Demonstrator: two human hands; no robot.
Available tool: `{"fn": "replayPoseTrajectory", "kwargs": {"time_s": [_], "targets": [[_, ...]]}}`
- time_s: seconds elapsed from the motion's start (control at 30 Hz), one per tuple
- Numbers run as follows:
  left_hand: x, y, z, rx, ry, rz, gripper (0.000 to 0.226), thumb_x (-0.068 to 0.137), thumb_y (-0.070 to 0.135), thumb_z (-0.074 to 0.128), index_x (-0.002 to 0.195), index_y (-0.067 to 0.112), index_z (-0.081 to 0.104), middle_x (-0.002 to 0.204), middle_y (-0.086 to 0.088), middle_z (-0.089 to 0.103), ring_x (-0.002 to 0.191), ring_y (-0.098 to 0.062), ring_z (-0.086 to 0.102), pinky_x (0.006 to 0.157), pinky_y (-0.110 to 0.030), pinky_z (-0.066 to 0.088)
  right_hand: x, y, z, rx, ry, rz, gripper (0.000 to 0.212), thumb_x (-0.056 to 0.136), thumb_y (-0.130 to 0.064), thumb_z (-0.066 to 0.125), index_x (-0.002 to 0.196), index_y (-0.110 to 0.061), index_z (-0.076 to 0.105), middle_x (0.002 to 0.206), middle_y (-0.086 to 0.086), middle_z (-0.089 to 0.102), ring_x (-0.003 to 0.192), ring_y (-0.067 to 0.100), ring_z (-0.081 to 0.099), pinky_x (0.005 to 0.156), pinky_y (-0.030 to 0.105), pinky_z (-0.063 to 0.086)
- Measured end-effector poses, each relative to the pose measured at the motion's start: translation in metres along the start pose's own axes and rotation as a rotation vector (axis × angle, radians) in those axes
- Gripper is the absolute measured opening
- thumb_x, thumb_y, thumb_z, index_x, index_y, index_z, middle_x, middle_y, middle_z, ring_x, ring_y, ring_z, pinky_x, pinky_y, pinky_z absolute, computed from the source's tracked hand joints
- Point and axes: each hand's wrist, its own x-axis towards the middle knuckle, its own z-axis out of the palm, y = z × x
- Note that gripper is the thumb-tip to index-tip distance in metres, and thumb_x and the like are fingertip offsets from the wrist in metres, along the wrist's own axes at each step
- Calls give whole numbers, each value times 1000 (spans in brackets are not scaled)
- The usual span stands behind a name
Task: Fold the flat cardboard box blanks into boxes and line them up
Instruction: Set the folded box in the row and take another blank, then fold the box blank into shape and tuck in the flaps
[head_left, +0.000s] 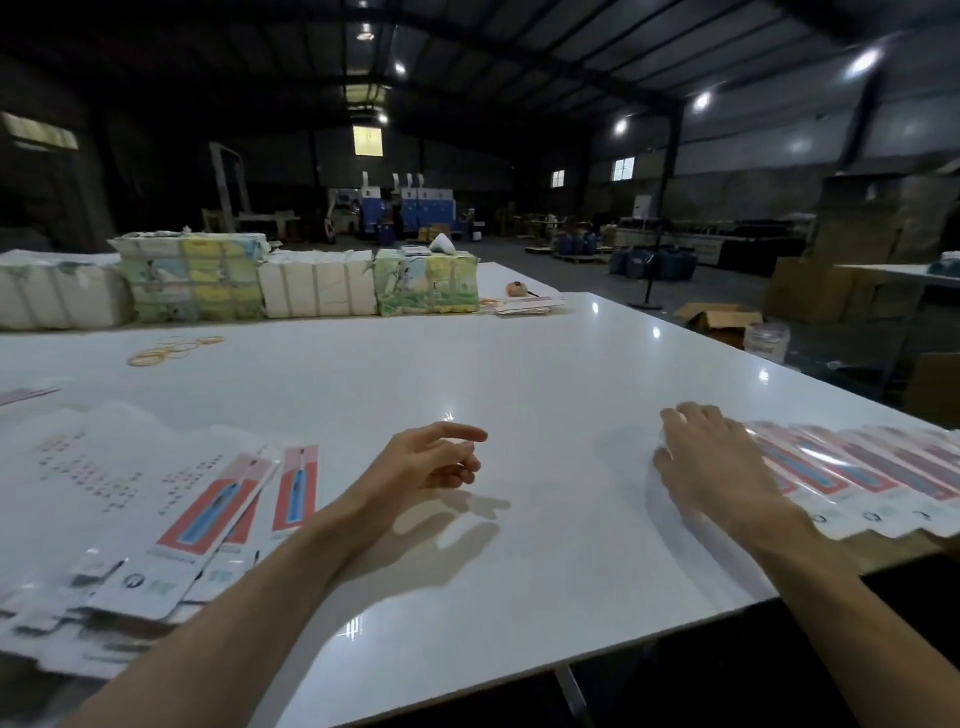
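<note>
A white table (519, 374) seen from above, in a dim warehouse. The left hand (426, 462) hovers over the bare middle of the table, fingers loosely curled and apart, holding nothing. The right hand (711, 457) lies palm down, fingers straight and slightly spread, on the left end of a row of boxes (857, 473) – red and white, side by side along the table's right edge. A loose stack of flat blanks (156, 519) lies at the near left, beside the left forearm. Farther back are rubber bands (171, 349), and beyond them, wrapped bundles (311, 283) in a line.
</note>
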Motion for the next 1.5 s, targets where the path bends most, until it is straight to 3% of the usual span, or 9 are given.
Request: {"fn": "replayPoseTrajectory", "kwargs": {"time_s": [0.2,0.47,0.6,0.77,0.87,0.97,1.2,1.33,1.5], "targets": [[-3,2,2,134,44,6,15,103,17,64,105,11,78,76,-5,57,65,-16,47,61,-23,37,35,-121,-16,269,188,-240,22,103,-26,50,119,-15,61,111,5,69,96,26,66,84,43,58],[-3,8,3,196,115,-20,16,101,27,66,103,16,77,68,7,60,61,-11,52,59,-19,46,36,-176,23,340,121,-341,14,96,-22,48,108,-18,54,87,2,71,78,31,66,69,40,54],[5,45,-17,637,95,-151,16,103,20,59,111,21,72,91,1,76,77,-13,76,70,-21,59,41,-170,30,406,146,-335,17,100,-22,45,112,-18,56,88,2,71,80,30,66,73,41,54],[-28,96,-70,1227,223,-419,28,98,22,72,124,12,68,121,-7,72,97,-21,71,77,-28,56,44,-169,34,473,150,-345,20,101,-22,43,114,-19,59,88,1,71,82,28,66,75,39,53],[-53,108,-94,1550,296,-712,53,85,42,86,120,12,61,115,-5,69,104,-26,65,88,-37,53,44,-170,36,480,143,-346,20,101,-22,42,113,-20,58,89,1,71,84,29,66,76,39,52],[-65,104,-107,1549,283,-969,68,72,56,91,114,13,59,108,-5,71,103,-25,68,99,-42,56,44,-171,36,490,134,-348,20,101,-22,41,113,-20,58,89,1,70,85,30,66,78,39,52],[-63,109,-128,1491,267,-1098,91,64,67,89,132,14,59,116,-3,69,109,-24,65,99,-38,55,43,-167,36,522,120,-346,21,101,-20,42,113,-19,59,88,1,70,83,29,65,79,41,54],[-60,112,-135,1380,286,-913,53,86,42,85,125,14,63,99,2,74,91,-17,73,72,-31,57,43,-166,34,532,103,-346,22,101,-18,42,115,-18,58,92,2,70,86,31,65,82,42,54],[-35,122,-121,974,350,-613,24,98,32,71,114,18,60,104,-6,76,88,-23,79,83,-41,65,44,-167,34,554,109,-343,23,102,-19,42,117,-18,59,93,1,70,86,30,65,81,42,54]]}}
